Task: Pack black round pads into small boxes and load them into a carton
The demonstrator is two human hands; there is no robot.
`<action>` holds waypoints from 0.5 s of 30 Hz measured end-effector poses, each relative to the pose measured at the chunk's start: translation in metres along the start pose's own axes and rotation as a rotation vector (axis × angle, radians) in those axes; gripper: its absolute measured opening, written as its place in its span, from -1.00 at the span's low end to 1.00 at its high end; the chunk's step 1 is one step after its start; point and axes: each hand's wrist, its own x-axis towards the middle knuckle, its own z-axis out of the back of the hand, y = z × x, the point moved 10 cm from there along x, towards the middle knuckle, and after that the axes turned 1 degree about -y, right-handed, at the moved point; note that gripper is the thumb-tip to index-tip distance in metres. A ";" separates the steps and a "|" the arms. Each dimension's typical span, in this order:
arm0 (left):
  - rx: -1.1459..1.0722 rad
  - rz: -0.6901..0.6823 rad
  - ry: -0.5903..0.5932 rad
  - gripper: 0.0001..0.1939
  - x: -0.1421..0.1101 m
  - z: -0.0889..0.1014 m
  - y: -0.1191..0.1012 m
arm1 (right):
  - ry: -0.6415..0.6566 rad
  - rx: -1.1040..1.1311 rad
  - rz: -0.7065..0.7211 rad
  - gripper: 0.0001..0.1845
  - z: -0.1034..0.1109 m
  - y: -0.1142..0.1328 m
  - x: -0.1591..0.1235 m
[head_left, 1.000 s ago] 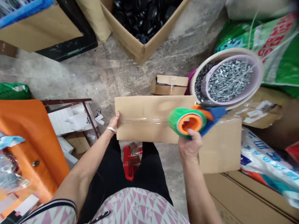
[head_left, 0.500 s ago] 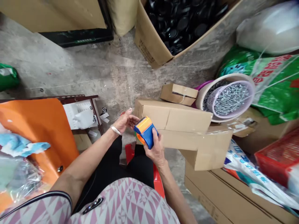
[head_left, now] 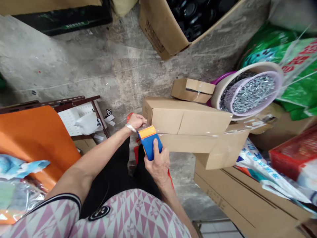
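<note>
My right hand (head_left: 158, 162) is wrapped round a blue and orange packing tape dispenser (head_left: 150, 142), its thumb lying along the blue side. The dispenser is beside the near left corner of a long cardboard box (head_left: 190, 120). My left hand (head_left: 136, 121), with a white band at the wrist, is closed in a pinch at the dispenser's orange front end. A glossy bit of clear tape (head_left: 146, 124) shows at its fingertips. Strips of clear tape run along the box's lower seam.
A smaller carton (head_left: 192, 90) stands behind the long box. To its right, a lilac basket of screws (head_left: 254, 94) sits in a beige tub (head_left: 218, 96). A carton of black round parts (head_left: 160, 31) is at the back; an orange sheet (head_left: 37, 132) lies left.
My left hand has gone from spread fingers to a pinch at the dispenser's front. The dispenser has turned more upright in my right hand. The view has shifted slightly.
</note>
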 end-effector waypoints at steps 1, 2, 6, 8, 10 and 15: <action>0.016 -0.033 -0.024 -0.79 0.013 0.001 -0.015 | -0.005 -0.014 -0.057 -0.11 0.009 0.000 -0.003; 0.041 -0.082 -0.057 -0.80 0.027 0.004 -0.033 | -0.007 -0.025 -0.102 -0.11 0.018 0.001 -0.006; 0.309 -0.353 -0.145 -0.87 0.071 0.000 -0.105 | -0.008 -0.065 -0.200 -0.11 0.047 0.003 -0.020; 0.436 -0.402 -0.109 -0.87 0.085 -0.014 -0.118 | -0.023 -0.076 -0.227 -0.11 0.053 0.002 -0.023; 0.479 -0.409 -0.087 -0.87 0.094 -0.025 -0.117 | -0.027 -0.079 -0.256 -0.12 0.051 0.000 -0.022; 0.480 -0.419 -0.071 -0.90 0.106 -0.034 -0.100 | 0.013 -0.058 -0.298 -0.11 0.031 -0.008 -0.018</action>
